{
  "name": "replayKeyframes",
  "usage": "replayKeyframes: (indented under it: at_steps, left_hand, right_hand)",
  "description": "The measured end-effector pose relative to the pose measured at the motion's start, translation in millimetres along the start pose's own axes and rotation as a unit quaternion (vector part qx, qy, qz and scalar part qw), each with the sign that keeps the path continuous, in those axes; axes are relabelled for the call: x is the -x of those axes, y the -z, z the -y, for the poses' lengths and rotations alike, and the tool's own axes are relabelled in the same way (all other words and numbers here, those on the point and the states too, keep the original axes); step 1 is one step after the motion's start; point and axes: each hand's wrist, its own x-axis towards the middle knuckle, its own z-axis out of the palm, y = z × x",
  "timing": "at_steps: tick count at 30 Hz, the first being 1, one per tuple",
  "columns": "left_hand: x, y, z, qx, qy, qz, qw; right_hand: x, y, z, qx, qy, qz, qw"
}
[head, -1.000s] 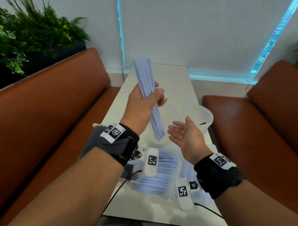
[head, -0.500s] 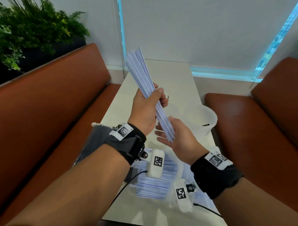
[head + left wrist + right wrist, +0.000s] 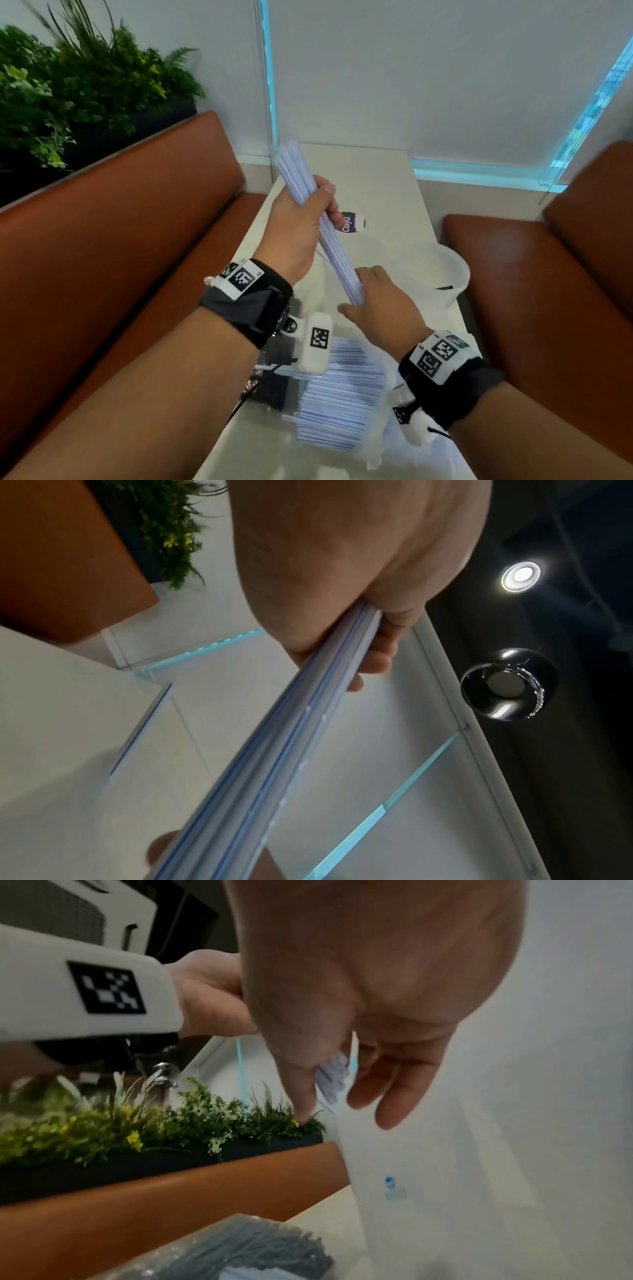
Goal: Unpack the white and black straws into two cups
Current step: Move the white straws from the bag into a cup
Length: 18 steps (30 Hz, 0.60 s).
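Nearest, below both wrists, a pile of white paper-wrapped straws (image 3: 339, 390) with thin blue lines lies on the cream table (image 3: 387, 185) in clear plastic packaging, and a pack of black straws (image 3: 246, 1250) lies just beside it. Above the pile, the right hand (image 3: 383, 305) has straight, relaxed fingers (image 3: 394, 1093), and its palm presses against the lower end of a bundle of wrapped white straws (image 3: 329, 236). Higher up, the left hand (image 3: 294, 233) has fingers and thumb curled round the bundle's middle, holding it tilted, top leaning left. Beyond the right fingers stands a translucent cup (image 3: 448, 277). Past the left fingers a purple sticker (image 3: 351, 222) lies on the table.
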Motion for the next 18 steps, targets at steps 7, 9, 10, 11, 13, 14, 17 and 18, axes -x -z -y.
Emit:
replayKeyframes:
  at_steps: [7,9,10,11,13,14,17,18]
  left_hand:
    - [-21.9,32.7,-9.6,-0.018,-0.109,-0.148,0.983]
    - [-25.3,44.7,0.1,0.015,-0.080,-0.189,0.979]
    - [-29.2,49.3,5.7,0.029,-0.060,-0.215,0.974]
    - [-32.2,52.0,10.5,0.039,-0.043,-0.237,0.970]
    - [-38.0,52.0,19.8,0.053,-0.018,-0.264,0.963]
    - [-40.8,49.9,23.9,0.064,-0.009,-0.272,0.960]
    - [-48.2,44.8,34.6,0.106,0.008,-0.282,0.953]
    - [-51.2,44.3,37.7,0.113,0.008,-0.284,0.952]
  right_hand:
    - [-25.8,1.8,-16.9,0.108,-0.026,0.078,0.991]
    - [-29.7,-1.4,-19.7,0.107,-0.010,0.092,0.990]
    - [-31.5,-3.1,-21.2,0.108,0.003,0.093,0.990]
    - [-31.9,-4.8,-22.3,0.109,0.013,0.091,0.990]
    - [-32.3,-8.5,-23.8,0.108,0.020,0.086,0.990]
    - [-31.7,-10.1,-24.1,0.107,0.022,0.083,0.990]
    - [-27.6,-13.6,-25.3,0.111,0.028,0.077,0.990]
    - [-26.6,-14.2,-25.7,0.113,0.031,0.076,0.990]
